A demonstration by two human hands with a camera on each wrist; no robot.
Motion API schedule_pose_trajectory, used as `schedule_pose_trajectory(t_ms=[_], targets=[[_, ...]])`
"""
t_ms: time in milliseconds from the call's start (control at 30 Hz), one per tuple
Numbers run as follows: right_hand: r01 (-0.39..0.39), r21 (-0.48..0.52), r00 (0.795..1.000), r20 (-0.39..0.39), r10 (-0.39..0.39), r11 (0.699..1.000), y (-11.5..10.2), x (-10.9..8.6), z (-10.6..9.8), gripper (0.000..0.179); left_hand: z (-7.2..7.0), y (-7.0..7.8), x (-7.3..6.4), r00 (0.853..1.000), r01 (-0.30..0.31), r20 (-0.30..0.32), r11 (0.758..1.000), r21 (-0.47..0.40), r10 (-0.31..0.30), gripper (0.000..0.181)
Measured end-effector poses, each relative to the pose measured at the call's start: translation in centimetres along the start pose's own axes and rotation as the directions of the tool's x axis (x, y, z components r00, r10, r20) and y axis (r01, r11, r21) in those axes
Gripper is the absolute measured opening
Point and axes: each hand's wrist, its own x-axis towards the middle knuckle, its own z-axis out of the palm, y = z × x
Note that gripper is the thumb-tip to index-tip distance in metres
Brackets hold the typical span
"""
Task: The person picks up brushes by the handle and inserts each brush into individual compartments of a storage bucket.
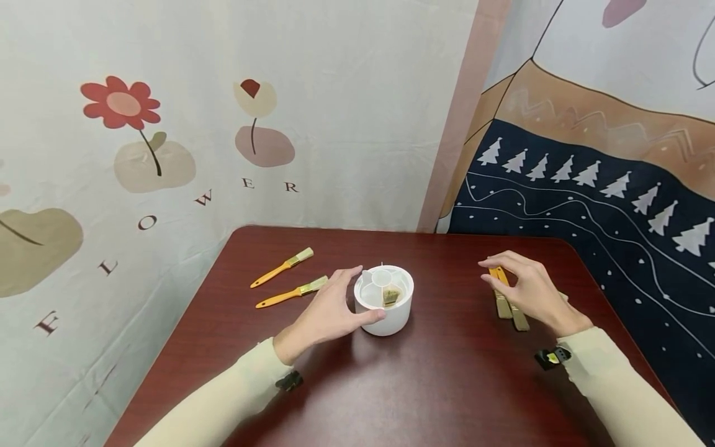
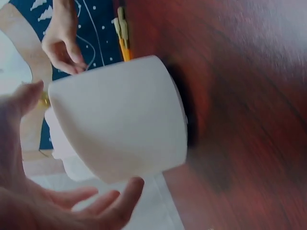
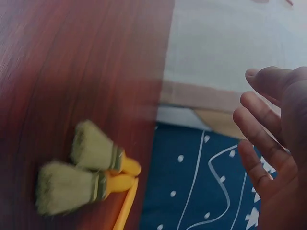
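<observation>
A white round container with a divided top stands on the table. In one of its compartments shows a greenish-tan brush head. My left hand curves round the container's left side, thumb at the near wall and fingers by the far rim; the left wrist view shows the white wall between thumb and fingers. On the right, my right hand hovers over paintbrushes with yellow handles. Its fingers are loosely bent with nothing between them, as the right wrist view shows. Bristles of two brushes lie below it.
Two more yellow-handled paintbrushes lie at the left of the dark red table. Part of another brush shows past the right hand. Printed cloth hangs behind the table's back edge.
</observation>
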Motion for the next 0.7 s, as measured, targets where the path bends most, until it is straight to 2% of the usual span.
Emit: schedule_pose_trajectory(t_ms=[167,267,467,600,700], targets=[[0.008,-0.029,0.999,0.050,-0.006,1.000,1.7,-0.8,-0.1,0.044,0.8,0.8,-0.8,0.996,-0.021,-0.086,1.000,0.010,0.022,0.110],[-0.023,-0.067,0.992,0.119,0.031,0.998,2.6,-1.2,-0.3,0.043,1.0,1.3,-1.1,0.991,-0.034,-0.126,0.999,0.022,0.036,0.108],[-0.077,-0.129,0.951,0.287,0.112,0.989,4.1,-1.9,-0.7,0.041,1.3,1.7,-1.3,0.983,-0.049,-0.176,0.998,0.044,0.056,0.107],[-0.054,-0.158,0.929,0.355,0.108,0.986,4.9,-2.3,-0.6,0.040,1.4,1.6,-1.4,0.979,-0.071,-0.190,0.997,0.044,0.078,0.105],[-0.016,-0.166,0.919,0.386,0.080,0.986,5.3,-2.5,-0.6,0.039,1.5,1.6,-1.5,0.977,-0.078,-0.197,0.996,0.050,0.086,0.102]])
